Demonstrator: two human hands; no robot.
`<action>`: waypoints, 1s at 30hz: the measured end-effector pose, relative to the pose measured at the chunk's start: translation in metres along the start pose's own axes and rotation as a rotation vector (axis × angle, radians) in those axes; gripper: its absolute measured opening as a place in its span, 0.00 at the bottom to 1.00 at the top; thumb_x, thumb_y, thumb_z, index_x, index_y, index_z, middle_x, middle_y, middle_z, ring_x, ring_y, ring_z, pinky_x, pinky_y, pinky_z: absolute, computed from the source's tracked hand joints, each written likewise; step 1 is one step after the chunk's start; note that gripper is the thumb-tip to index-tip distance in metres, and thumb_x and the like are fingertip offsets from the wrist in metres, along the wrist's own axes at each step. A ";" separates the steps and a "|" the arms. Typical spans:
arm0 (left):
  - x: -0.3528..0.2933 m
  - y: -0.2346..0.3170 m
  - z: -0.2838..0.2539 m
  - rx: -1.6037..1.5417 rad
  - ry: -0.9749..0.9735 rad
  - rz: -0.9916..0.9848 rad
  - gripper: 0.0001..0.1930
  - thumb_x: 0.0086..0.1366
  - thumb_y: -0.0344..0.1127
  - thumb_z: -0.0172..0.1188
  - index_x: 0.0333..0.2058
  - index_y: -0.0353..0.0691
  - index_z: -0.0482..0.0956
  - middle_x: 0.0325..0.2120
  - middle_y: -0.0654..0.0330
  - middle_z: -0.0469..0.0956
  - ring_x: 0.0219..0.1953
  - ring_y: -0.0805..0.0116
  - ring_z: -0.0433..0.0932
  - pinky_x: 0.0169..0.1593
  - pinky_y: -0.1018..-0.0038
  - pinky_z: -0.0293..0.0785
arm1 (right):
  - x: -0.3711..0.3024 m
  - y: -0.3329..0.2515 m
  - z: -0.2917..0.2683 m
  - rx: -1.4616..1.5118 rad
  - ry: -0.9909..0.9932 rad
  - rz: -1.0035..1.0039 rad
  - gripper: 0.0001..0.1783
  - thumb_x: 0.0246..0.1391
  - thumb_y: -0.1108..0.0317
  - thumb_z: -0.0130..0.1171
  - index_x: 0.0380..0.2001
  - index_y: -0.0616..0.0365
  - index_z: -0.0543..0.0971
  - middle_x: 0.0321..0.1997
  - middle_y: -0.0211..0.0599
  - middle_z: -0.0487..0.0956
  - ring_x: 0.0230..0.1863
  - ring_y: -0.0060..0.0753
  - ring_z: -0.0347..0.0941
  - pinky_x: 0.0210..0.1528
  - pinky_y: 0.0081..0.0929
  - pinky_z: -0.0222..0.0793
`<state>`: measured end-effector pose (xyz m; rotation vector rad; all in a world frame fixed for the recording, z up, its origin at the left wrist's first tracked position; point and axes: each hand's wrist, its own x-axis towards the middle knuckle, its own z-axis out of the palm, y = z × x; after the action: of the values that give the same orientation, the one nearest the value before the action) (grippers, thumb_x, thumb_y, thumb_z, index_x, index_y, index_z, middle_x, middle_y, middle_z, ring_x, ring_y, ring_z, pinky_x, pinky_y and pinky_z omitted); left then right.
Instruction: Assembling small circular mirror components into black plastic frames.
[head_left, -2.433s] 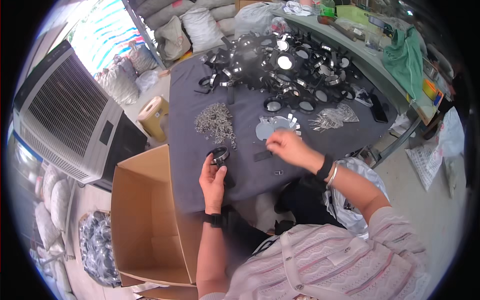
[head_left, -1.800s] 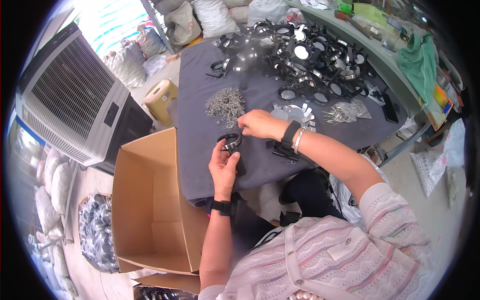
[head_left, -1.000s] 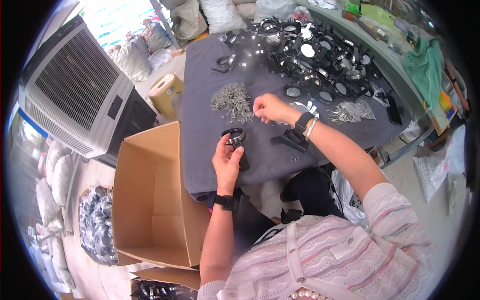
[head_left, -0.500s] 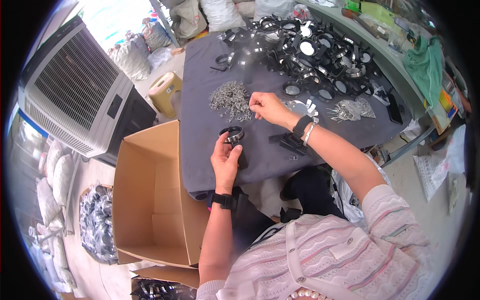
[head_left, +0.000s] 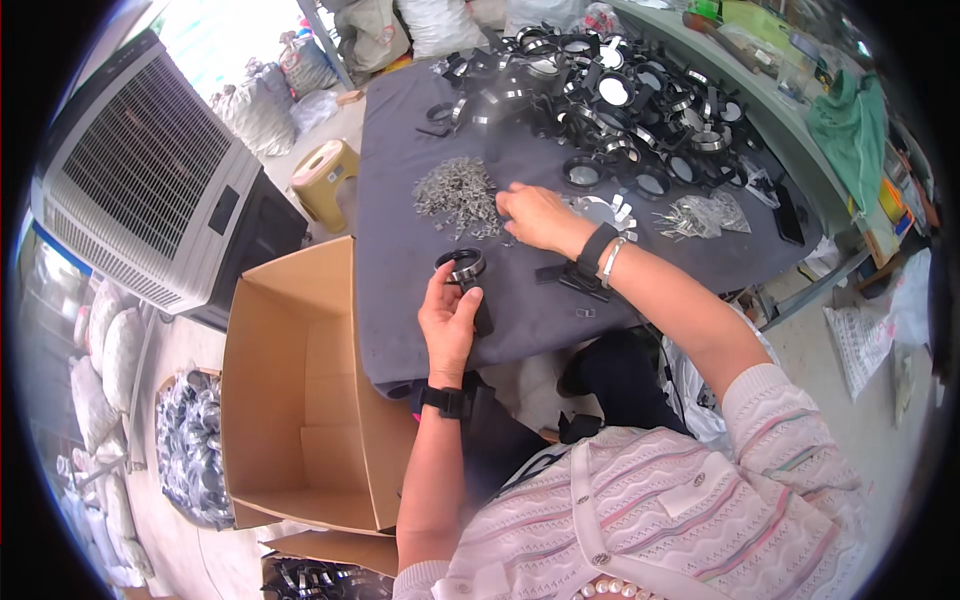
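Now the left hand [head_left: 448, 318] grips a black ring clamp [head_left: 462, 268] upright for fitting; the right hand [head_left: 537, 215], fingers pinching, reaches the metal clip pile [head_left: 458, 192] on the worktop [head_left: 400, 300].

The left hand [head_left: 447, 322] grips a black ring-shaped clamp [head_left: 462, 268] over the dark grey cloth-covered table [head_left: 400, 250]. At its one o'clock, the right hand [head_left: 535, 215] touches a heap of small silvery metal clips [head_left: 457, 192]. An open brown cardboard box [head_left: 300, 390] stands at the left hand's eight o'clock.

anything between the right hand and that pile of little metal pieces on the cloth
Nothing visible does. The right hand lies at the right edge of the heap of small grey metal clips, fingertips at it, with only bare dark grey table cloth around.
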<state>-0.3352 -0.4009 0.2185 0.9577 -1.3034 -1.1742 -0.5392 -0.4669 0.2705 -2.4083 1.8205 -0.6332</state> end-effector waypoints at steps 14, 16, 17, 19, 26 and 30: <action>-0.001 -0.005 0.002 -0.060 0.004 0.000 0.25 0.54 0.24 0.63 0.52 0.33 0.69 0.23 0.69 0.70 0.25 0.84 0.67 0.32 0.86 0.67 | 0.099 -0.030 0.022 -0.079 -0.033 0.109 0.41 0.31 0.62 0.74 0.53 0.51 0.68 0.54 0.50 0.67 0.56 0.58 0.65 0.53 0.42 0.68; -0.003 -0.004 0.005 -0.052 0.002 -0.005 0.25 0.54 0.24 0.63 0.52 0.33 0.69 0.23 0.68 0.72 0.25 0.84 0.68 0.32 0.85 0.69 | 0.104 -0.026 0.027 -0.157 -0.119 0.104 0.37 0.32 0.66 0.73 0.50 0.50 0.70 0.52 0.48 0.68 0.54 0.56 0.66 0.53 0.41 0.68; -0.001 -0.004 0.004 -0.055 0.013 0.001 0.25 0.54 0.24 0.63 0.52 0.33 0.69 0.23 0.68 0.72 0.25 0.84 0.68 0.32 0.85 0.69 | 0.108 -0.023 0.029 -0.161 -0.119 0.092 0.37 0.32 0.66 0.73 0.50 0.50 0.70 0.52 0.48 0.68 0.54 0.56 0.66 0.53 0.41 0.68; -0.002 -0.005 0.002 -0.047 -0.029 0.029 0.25 0.57 0.25 0.60 0.54 0.36 0.67 0.23 0.68 0.71 0.21 0.85 0.67 0.20 0.86 0.62 | 0.108 -0.025 0.029 -0.150 -0.094 0.046 0.32 0.34 0.69 0.70 0.48 0.49 0.71 0.50 0.47 0.69 0.52 0.54 0.67 0.52 0.41 0.68; 0.003 -0.012 0.000 -0.052 -0.027 0.042 0.25 0.56 0.23 0.61 0.53 0.35 0.68 0.23 0.68 0.71 0.23 0.85 0.66 0.25 0.87 0.63 | 0.092 0.008 0.007 0.168 -0.031 -0.015 0.27 0.28 0.71 0.65 0.39 0.56 0.73 0.36 0.47 0.75 0.40 0.49 0.73 0.43 0.36 0.70; 0.004 -0.008 -0.002 -0.059 0.010 0.044 0.24 0.54 0.24 0.63 0.51 0.34 0.70 0.22 0.66 0.73 0.24 0.83 0.70 0.32 0.84 0.70 | 0.095 -0.004 -0.033 0.303 0.106 -0.102 0.25 0.26 0.72 0.65 0.36 0.59 0.74 0.33 0.46 0.76 0.39 0.44 0.73 0.44 0.34 0.68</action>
<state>-0.3343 -0.4065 0.2109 0.8867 -1.2690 -1.1661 -0.5265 -0.5477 0.3294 -2.3123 1.5112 -0.9844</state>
